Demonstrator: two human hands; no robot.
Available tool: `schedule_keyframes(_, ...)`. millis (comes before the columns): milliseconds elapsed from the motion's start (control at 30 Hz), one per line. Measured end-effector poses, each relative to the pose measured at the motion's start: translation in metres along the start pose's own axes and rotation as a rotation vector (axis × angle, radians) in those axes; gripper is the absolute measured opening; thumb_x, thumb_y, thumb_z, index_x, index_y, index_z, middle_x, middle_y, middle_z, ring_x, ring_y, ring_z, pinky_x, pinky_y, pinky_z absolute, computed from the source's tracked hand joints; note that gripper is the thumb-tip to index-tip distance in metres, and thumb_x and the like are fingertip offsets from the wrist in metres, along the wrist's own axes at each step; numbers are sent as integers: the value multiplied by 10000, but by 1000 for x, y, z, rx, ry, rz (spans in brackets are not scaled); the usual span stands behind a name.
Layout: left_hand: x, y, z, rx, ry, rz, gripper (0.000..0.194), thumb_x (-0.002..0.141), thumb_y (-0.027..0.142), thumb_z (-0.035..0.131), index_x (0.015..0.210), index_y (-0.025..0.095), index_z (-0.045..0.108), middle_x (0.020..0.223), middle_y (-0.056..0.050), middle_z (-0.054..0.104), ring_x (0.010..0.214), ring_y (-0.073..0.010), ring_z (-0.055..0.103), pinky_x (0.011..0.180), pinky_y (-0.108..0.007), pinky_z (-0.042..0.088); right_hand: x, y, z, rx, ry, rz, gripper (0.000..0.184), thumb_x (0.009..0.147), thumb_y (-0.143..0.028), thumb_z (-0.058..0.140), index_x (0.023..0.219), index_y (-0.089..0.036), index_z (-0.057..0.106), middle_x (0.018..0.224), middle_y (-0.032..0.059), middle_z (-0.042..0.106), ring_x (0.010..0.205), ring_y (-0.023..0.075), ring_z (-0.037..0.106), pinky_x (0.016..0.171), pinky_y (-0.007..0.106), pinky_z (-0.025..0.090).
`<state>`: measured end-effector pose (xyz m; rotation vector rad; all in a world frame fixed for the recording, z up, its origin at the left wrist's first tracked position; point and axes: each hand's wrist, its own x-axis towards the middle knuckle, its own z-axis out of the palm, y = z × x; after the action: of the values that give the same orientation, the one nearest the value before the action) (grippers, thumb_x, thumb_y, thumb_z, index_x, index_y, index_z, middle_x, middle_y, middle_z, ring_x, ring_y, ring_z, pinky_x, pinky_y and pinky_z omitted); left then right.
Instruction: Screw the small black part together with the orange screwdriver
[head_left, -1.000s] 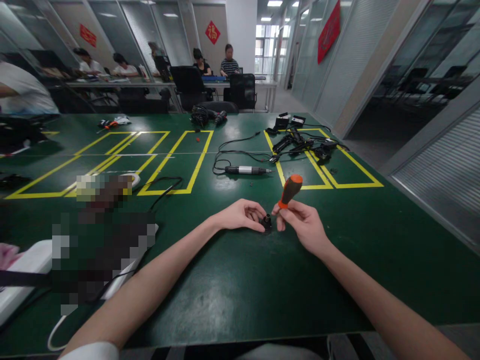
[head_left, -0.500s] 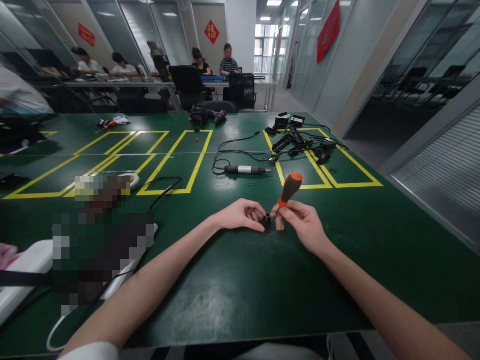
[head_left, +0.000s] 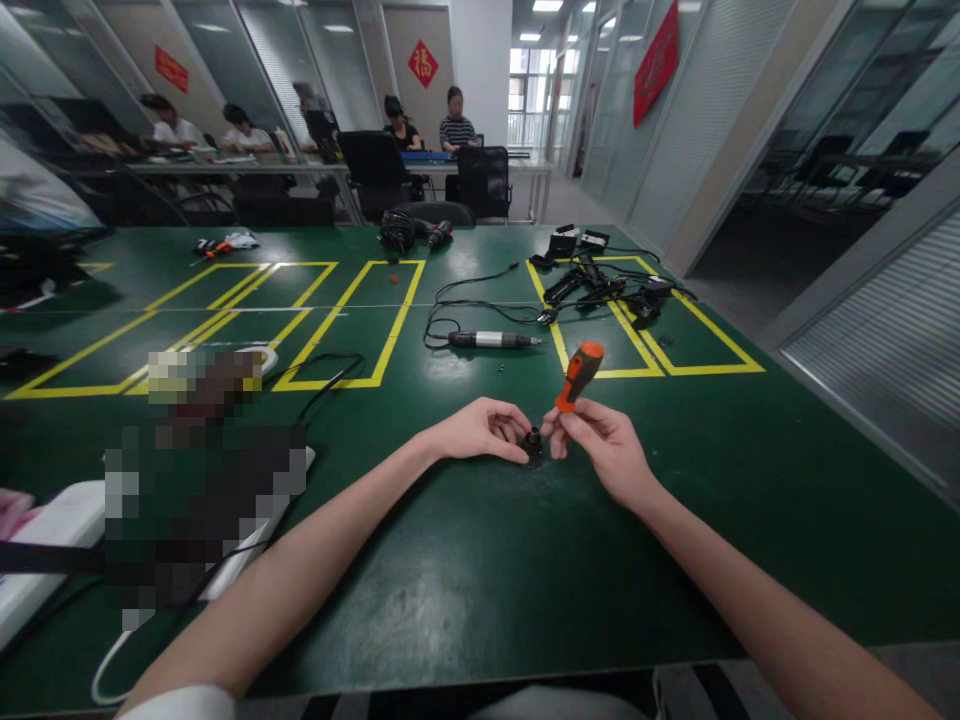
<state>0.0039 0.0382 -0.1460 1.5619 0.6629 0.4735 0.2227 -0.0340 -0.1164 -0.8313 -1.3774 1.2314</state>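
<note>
My right hand (head_left: 604,440) grips a screwdriver (head_left: 581,377) low down, between thumb and fingers. Its orange and dark grey handle points up and leans a little to the right; the shaft is mostly hidden by the fingers. My left hand (head_left: 491,430) curls its thumb and fingers around the left side of a small black part (head_left: 533,447). This part stands on the green table (head_left: 480,560), with a short round tube on top. The two hands are close together, the black part between them.
Beyond my hands lies a corded electric screwdriver (head_left: 491,340), with a tiny screw (head_left: 501,368) in front. Black parts and cables (head_left: 592,285) pile up at the back right. A coiled cable (head_left: 397,230) sits at the back. White trays (head_left: 60,540) stand at left. Other people sit beyond.
The screwdriver handle has turned slightly in my right hand, its grey and orange sides now showing differently. Both hands stay in about the same place around the black part.
</note>
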Motion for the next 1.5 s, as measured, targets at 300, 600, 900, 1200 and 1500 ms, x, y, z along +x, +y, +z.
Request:
schedule_keyframes(300,0,1,0,2,0,-2,434,659,279,938,1011,130,734,832,-10,746,693,-85,642,704,-231,518,-1,-1,0,-44,22,-10,266,856,-427,828,850,-190,707,724,18,714,581,136,642,592,287,544)
schedule_keyframes(600,-1,3,2,24,5,-22,493,618,285,957,1018,134,712,803,4,729,691,-95,649,697,-242,521,-2,0,1,11,31,-4,303,832,-431,847,937,-208,671,821,32,756,594,139,654,602,299,562)
schedule_keyframes(900,0,3,3,52,-9,-30,544,607,313,962,1055,130,714,839,-9,734,707,-110,658,694,-257,528,1,-3,0,-38,-2,6,324,894,-516,762,863,-197,714,717,16,685,576,151,635,581,311,546)
schedule_keyframes(1200,-7,7,18,463,163,192,739,640,602,908,1184,173,651,989,-52,686,758,-163,643,650,-278,504,2,-3,2,-54,55,-5,316,819,-476,845,818,-195,700,731,18,703,577,140,626,582,300,541)
schedule_keyframes(1500,-12,4,31,1109,313,328,553,871,715,644,1021,184,602,909,-42,669,755,-193,649,639,-287,415,6,5,4,73,44,-27,374,843,-529,798,978,-219,638,747,-1,736,539,136,639,556,288,533)
